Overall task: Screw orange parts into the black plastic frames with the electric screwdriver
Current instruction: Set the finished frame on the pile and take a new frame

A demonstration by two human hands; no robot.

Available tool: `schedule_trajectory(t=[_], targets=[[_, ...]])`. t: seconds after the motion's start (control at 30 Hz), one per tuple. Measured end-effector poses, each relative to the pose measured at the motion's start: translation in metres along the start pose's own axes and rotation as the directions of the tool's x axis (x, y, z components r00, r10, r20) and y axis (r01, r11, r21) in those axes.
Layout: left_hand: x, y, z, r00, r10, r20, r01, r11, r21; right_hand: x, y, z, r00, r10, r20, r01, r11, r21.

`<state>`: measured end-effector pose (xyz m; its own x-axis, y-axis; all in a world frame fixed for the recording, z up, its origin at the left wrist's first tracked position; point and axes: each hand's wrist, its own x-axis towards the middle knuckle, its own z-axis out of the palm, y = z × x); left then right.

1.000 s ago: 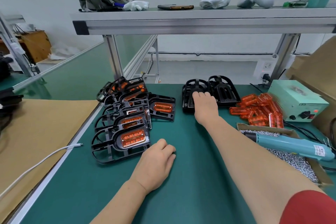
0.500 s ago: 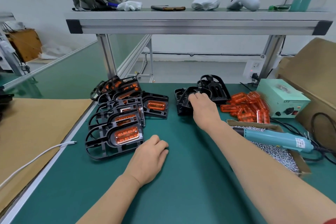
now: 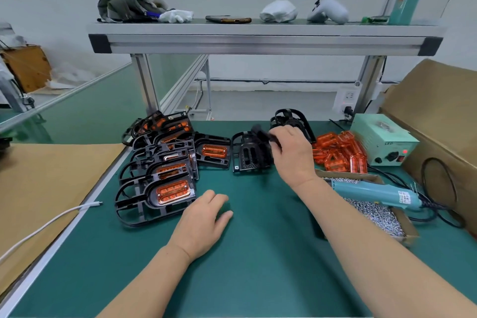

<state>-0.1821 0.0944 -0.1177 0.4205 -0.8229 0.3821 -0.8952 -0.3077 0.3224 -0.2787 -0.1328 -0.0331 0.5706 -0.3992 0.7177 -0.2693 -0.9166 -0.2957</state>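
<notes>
the right hand (image 3: 291,155) has its fingers curled round the top edge of an empty black frame (image 3: 249,157), which stands tilted on the mat (image 3: 258,261) just left of that hand. the gripped part is blurred, so i cannot tell how firm the hold is. the left hand (image 3: 204,219) lies on the mat nearer the body, fingers relaxed, holding nothing.

the likeliest slip is a snag. a second empty frame (image 3: 291,116) sits right behind the right hand, and if the two ribbed frames hook together, one could drag the other along. brought down carelessly toward the left hand, the frame could also knock the stack of finished frames (image 3: 160,175) just left of that hand.

the orange parts (image 3: 338,155) lie heaped just right of the right hand (an easy sweep for the wrist). the screwdriver (image 3: 374,192) rests across the box of screws (image 3: 379,217), just right of the right forearm. a careless reach for it could spill the screws.
</notes>
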Motion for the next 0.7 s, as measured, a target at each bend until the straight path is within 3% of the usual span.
schedule_trajectory(t=[0.17, 0.23, 0.3, 0.4, 0.47, 0.6, 0.67, 0.7], targets=[[0.000, 0.000, 0.000, 0.996, -0.008, -0.086, 0.006, 1.000, -0.023, -0.020, -0.020, -0.012, 0.977, 0.154, -0.150, -0.107, 0.953, 0.284], [-0.001, 0.001, -0.001, 0.985, -0.021, -0.170, 0.017, 1.000, -0.027, -0.031, -0.023, -0.013, 0.952, 0.275, -0.138, -0.204, 0.900, 0.385], [-0.001, 0.002, -0.003, 0.968, -0.056, -0.243, 0.044, 0.998, -0.052, -0.044, -0.024, -0.009, 0.890, 0.455, -0.026, -0.381, 0.773, 0.508], [-0.002, 0.005, -0.004, 0.961, -0.086, -0.262, 0.069, 0.995, -0.076, -0.067, -0.024, -0.001, 0.737, 0.645, 0.202, -0.600, 0.485, 0.637], [-0.002, 0.005, -0.004, 0.971, -0.081, -0.226, 0.065, 0.995, -0.079, -0.081, -0.023, 0.004, 0.666, 0.673, 0.321, -0.682, 0.376, 0.628], [-0.005, 0.005, -0.005, 0.981, -0.029, -0.194, 0.012, 0.996, -0.085, -0.103, -0.026, 0.008, 0.575, 0.660, 0.483, -0.785, 0.279, 0.553], [-0.005, 0.004, -0.004, 0.986, 0.025, -0.164, -0.038, 0.996, -0.078, -0.110, -0.028, 0.009, 0.555, 0.650, 0.520, -0.815, 0.299, 0.496], [-0.004, 0.004, -0.004, 0.990, 0.050, -0.132, -0.061, 0.995, -0.075, -0.112, -0.028, 0.009, 0.562, 0.644, 0.519, -0.821, 0.360, 0.442]])
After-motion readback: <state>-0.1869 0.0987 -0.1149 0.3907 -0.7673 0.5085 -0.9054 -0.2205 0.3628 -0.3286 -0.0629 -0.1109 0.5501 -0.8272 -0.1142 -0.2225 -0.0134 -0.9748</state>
